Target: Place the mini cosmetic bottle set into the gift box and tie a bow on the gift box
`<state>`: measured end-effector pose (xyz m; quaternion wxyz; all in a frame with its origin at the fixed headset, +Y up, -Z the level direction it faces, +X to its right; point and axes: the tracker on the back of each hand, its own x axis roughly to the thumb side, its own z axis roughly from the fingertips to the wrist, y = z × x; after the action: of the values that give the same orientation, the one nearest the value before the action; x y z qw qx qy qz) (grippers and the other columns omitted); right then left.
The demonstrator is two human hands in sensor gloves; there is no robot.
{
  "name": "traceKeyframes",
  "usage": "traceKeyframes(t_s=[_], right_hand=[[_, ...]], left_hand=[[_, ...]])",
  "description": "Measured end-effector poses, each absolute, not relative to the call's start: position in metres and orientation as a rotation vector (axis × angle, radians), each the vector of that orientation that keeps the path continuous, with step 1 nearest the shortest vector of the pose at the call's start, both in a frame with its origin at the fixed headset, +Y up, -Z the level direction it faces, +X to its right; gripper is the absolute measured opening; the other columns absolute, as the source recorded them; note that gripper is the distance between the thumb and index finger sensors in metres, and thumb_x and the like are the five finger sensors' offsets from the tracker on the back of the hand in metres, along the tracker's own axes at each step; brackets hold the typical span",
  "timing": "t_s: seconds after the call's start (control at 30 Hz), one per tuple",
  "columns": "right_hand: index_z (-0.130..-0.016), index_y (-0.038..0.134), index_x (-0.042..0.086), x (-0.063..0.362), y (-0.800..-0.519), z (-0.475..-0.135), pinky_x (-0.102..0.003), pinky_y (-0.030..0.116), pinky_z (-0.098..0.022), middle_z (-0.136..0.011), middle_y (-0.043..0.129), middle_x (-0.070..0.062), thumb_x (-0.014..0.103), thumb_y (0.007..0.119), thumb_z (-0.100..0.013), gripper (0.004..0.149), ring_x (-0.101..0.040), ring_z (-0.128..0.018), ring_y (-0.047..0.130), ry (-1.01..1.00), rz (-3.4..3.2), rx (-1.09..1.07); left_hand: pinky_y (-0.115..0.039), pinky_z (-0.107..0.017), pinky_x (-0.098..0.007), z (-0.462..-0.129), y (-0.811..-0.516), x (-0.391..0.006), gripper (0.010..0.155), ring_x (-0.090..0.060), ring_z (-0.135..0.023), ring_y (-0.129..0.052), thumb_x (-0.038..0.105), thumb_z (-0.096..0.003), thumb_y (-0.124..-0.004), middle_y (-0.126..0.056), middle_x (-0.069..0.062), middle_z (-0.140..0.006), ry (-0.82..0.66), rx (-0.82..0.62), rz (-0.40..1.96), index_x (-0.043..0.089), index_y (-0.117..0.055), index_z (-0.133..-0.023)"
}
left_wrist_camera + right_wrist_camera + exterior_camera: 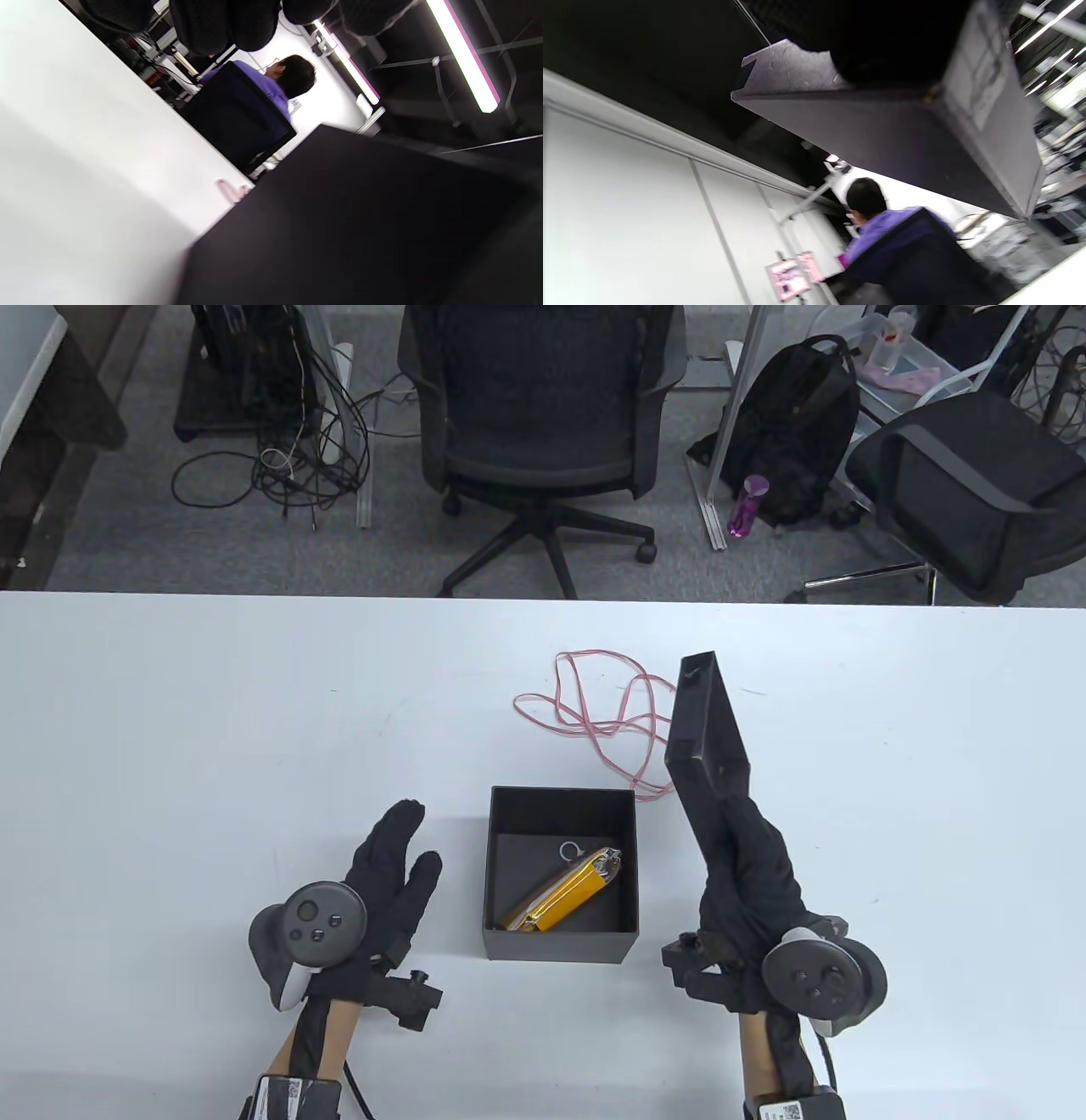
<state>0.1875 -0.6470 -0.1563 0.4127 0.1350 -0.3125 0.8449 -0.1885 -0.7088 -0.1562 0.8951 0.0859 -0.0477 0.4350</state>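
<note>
The black gift box (pixel 560 954) stands without its lid on the white table near the front, and its side wall (pixel 360 220) fills the left wrist view. Inside lies the yellow mini cosmetic bottle set (pixel 562 892). My right hand (pixel 747 865) grips the black box lid (pixel 706 729) and holds it on edge above the table, right of the box; the lid (pixel 882 127) looms in the right wrist view. My left hand (pixel 394 869) hovers left of the box with its fingers (pixel 229 21) straight and holding nothing. A pink ribbon (pixel 607 717) lies loose behind the box.
The table's far edge (pixel 543 596) runs across the middle of the table view. Beyond it stand office chairs (pixel 543 415), a backpack (pixel 793 432) and cables on the floor. A seated person in purple (pixel 271 89) shows in both wrist views.
</note>
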Motion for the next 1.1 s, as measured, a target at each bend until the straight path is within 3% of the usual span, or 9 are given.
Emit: traceKeyframes(t_s=[0.23, 0.4, 0.53, 0.73, 1.03, 1.1], right_hand=[[-0.104, 0.052, -0.004, 0.169, -0.632, -0.143, -0.057, 0.071, -0.056, -0.088, 0.069, -0.023, 0.004, 0.062, -0.051, 0.054, -0.038, -0.069, 0.078, -0.725, 1.917, 0.57], [-0.105, 0.049, -0.002, 0.162, -0.633, -0.144, -0.056, 0.069, -0.057, -0.089, 0.068, -0.02, 0.006, 0.06, -0.053, 0.053, -0.036, -0.07, 0.077, -0.532, 1.699, 0.658], [-0.106, 0.047, 0.0, 0.158, -0.64, -0.149, -0.055, 0.069, -0.058, -0.09, 0.067, -0.019, 0.006, 0.058, -0.055, 0.053, -0.035, -0.07, 0.076, -0.31, 1.516, 0.698], [-0.107, 0.046, 0.0, 0.155, -0.657, -0.159, -0.049, 0.074, -0.053, -0.086, 0.07, -0.015, 0.008, 0.056, -0.056, 0.052, -0.03, -0.065, 0.079, -0.094, 1.277, 0.64], [-0.11, 0.038, -0.004, 0.158, -0.674, -0.166, -0.042, 0.079, -0.049, -0.089, 0.068, -0.02, 0.01, 0.055, -0.058, 0.056, -0.029, -0.064, 0.081, -0.04, 1.183, 0.503], [-0.111, 0.033, -0.005, 0.158, -0.676, -0.166, -0.042, 0.078, -0.05, -0.092, 0.064, -0.023, 0.018, 0.055, -0.062, 0.058, -0.031, -0.066, 0.079, -0.052, 1.192, 0.501]], left_hand=[[-0.066, -0.07, -0.067, -0.152, -0.699, -0.182, 0.07, -0.045, -0.103, -0.072, 0.052, -0.0592, -0.062, -0.056, -0.015, -0.117, -0.208, 0.172, 1.159, 0.02, -0.038, -0.117], [-0.069, -0.07, -0.063, -0.149, -0.697, -0.174, 0.072, -0.041, -0.102, -0.074, 0.053, -0.059, -0.061, -0.054, -0.015, -0.117, -0.29, 0.169, 1.242, 0.02, -0.034, -0.117], [-0.065, -0.072, -0.066, -0.147, -0.699, -0.165, 0.077, -0.044, -0.106, -0.069, 0.055, -0.0587, -0.06, -0.049, -0.016, -0.12, -0.354, 0.149, 1.251, 0.02, -0.025, -0.118], [-0.066, -0.072, -0.065, -0.145, -0.702, -0.154, 0.081, -0.04, -0.105, -0.072, 0.062, -0.0567, -0.056, -0.051, -0.013, -0.12, -0.453, 0.094, 1.31, 0.023, -0.02, -0.118], [-0.071, -0.069, -0.056, -0.138, -0.697, -0.143, 0.081, -0.026, -0.076, -0.086, 0.061, -0.0567, -0.057, -0.072, 0.001, -0.099, -0.468, 0.131, 1.254, 0.023, -0.021, -0.118], [-0.073, -0.067, -0.054, -0.136, -0.696, -0.141, 0.082, -0.025, -0.07, -0.087, 0.062, -0.0567, -0.056, -0.074, 0.001, -0.095, -0.464, 0.15, 1.226, 0.022, -0.019, -0.118]])
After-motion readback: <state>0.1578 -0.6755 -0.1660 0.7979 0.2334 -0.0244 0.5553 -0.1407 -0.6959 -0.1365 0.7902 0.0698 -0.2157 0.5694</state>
